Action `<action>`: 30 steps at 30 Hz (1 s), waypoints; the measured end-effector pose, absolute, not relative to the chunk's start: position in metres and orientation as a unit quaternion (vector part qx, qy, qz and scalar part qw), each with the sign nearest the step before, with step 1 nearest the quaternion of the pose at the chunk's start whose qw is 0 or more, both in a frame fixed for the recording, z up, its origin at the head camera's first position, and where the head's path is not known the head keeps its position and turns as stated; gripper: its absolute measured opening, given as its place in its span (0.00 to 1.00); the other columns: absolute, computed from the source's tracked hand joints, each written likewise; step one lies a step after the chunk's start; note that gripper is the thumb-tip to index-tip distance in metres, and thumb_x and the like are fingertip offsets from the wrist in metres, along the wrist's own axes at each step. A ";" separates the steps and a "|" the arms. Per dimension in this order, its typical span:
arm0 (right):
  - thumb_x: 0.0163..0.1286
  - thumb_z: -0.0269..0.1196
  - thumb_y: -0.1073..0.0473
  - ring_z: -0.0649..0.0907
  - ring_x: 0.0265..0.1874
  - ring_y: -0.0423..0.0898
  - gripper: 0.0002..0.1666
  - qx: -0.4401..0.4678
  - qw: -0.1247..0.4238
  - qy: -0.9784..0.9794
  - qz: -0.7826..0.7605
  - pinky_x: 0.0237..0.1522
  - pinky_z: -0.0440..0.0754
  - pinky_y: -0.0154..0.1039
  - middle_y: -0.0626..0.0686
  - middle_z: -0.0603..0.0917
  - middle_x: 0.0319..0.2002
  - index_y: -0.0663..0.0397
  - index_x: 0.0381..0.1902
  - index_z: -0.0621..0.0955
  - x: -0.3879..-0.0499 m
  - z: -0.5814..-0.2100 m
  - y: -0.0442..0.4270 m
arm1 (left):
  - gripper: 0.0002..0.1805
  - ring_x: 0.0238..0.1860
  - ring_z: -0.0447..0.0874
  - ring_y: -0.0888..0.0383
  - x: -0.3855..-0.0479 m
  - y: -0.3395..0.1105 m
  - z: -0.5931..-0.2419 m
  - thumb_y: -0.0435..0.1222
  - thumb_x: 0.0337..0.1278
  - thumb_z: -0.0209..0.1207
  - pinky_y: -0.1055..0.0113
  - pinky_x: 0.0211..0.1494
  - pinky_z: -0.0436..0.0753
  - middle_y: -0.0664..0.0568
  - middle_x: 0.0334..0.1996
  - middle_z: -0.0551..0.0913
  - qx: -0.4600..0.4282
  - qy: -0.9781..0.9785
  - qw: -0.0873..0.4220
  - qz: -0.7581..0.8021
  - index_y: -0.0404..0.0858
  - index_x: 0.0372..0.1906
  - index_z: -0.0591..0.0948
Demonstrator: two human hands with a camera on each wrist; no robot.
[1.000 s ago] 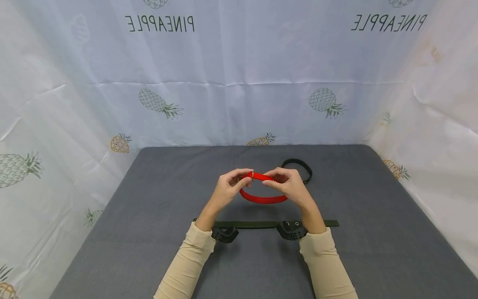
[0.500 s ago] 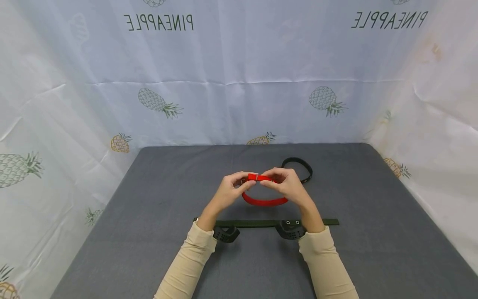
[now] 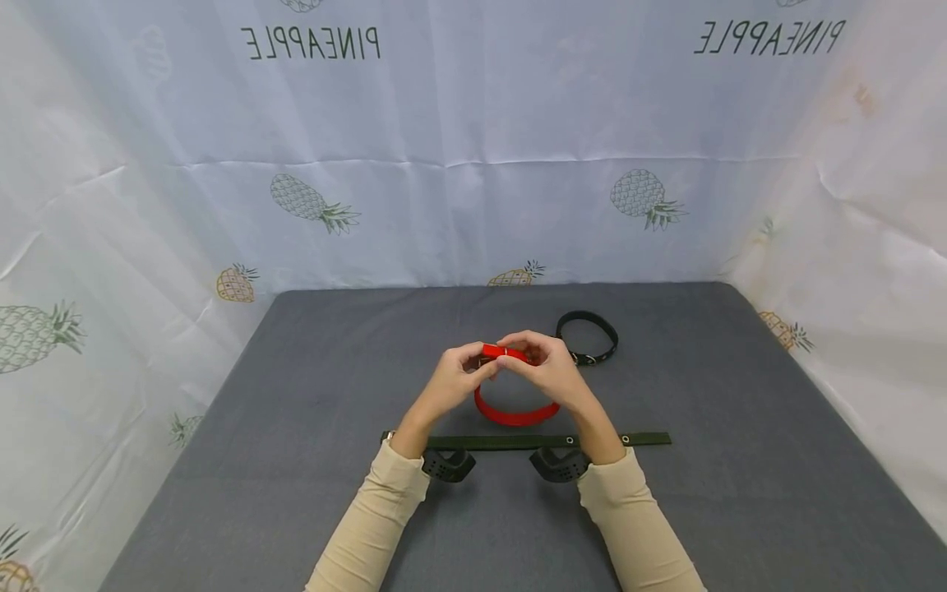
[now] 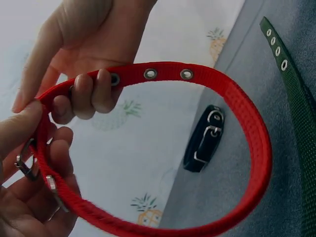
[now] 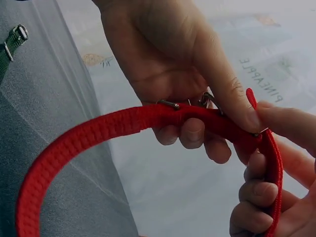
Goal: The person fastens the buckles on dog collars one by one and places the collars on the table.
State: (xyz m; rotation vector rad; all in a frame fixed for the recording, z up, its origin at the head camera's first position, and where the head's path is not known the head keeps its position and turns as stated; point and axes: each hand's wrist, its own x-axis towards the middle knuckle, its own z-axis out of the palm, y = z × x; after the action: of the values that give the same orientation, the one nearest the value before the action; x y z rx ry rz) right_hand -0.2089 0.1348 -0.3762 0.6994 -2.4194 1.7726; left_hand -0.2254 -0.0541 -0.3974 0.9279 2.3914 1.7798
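Note:
A red dog collar [image 3: 516,419] hangs in a loop between my hands above the table. In the left wrist view, my left hand [image 4: 29,212] pinches it beside its buckle [image 4: 24,163] and a metal ring. My right hand [image 4: 94,39] grips the strap on the side with metal eyelets [image 4: 150,74], fingers curled round it. The thumbs and fingertips meet where the strap overlaps. In the right wrist view, a short red tip [image 5: 251,97] sticks up there by the left thumb. Whether the strap runs through the buckle is hidden by fingers.
Behind my right hand lies a black collar [image 3: 614,344], fastened in a ring. A green strap [image 3: 503,443] with eyelets stretches across the grey table [image 3: 333,411] beneath my wrists. Pineapple-printed cloth [image 3: 481,214] stands behind the table. Black devices [image 3: 447,466] sit at both wrists.
My right hand has moved left, closer to my left hand. The collar's loop hangs slightly lower, and more of the black collar shows. The left hand has hardly moved.

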 end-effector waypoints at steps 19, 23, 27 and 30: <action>0.64 0.64 0.67 0.69 0.20 0.35 0.12 0.188 0.091 -0.765 0.609 0.24 0.68 0.29 0.35 0.82 0.31 0.67 0.45 0.82 -0.212 -0.376 0.139 | 0.19 0.48 0.84 0.47 -0.227 -0.062 -0.395 0.34 0.61 0.62 0.66 0.53 0.83 0.39 0.48 0.85 0.261 0.779 0.021 0.570 0.34 0.56 0.79; 0.64 0.64 0.67 0.71 0.21 0.36 0.12 0.192 0.090 -0.763 0.611 0.24 0.69 0.29 0.34 0.82 0.31 0.67 0.45 0.82 -0.211 -0.375 0.140 | 0.17 0.45 0.84 0.49 -0.226 -0.061 -0.393 0.33 0.60 0.62 0.68 0.51 0.82 0.37 0.46 0.85 0.263 0.769 0.003 0.582 0.33 0.54 0.80; 0.64 0.65 0.67 0.73 0.22 0.40 0.11 0.189 0.091 -0.766 0.607 0.25 0.70 0.29 0.33 0.82 0.31 0.67 0.44 0.82 -0.212 -0.375 0.139 | 0.17 0.42 0.83 0.54 -0.226 -0.061 -0.392 0.32 0.61 0.61 0.69 0.50 0.82 0.36 0.44 0.84 0.271 0.757 -0.014 0.595 0.32 0.54 0.79; 0.64 0.64 0.68 0.73 0.22 0.39 0.11 0.191 0.091 -0.769 0.604 0.25 0.70 0.29 0.34 0.82 0.30 0.68 0.43 0.82 -0.212 -0.375 0.138 | 0.17 0.42 0.82 0.52 -0.226 -0.061 -0.391 0.31 0.60 0.61 0.73 0.48 0.82 0.35 0.44 0.84 0.273 0.747 -0.018 0.606 0.31 0.54 0.79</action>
State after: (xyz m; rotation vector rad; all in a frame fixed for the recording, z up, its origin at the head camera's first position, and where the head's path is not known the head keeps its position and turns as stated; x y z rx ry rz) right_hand -0.2122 0.1382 -0.3751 0.5685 -2.2849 1.7939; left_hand -0.2261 -0.0614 -0.3908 0.8688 2.3737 1.9253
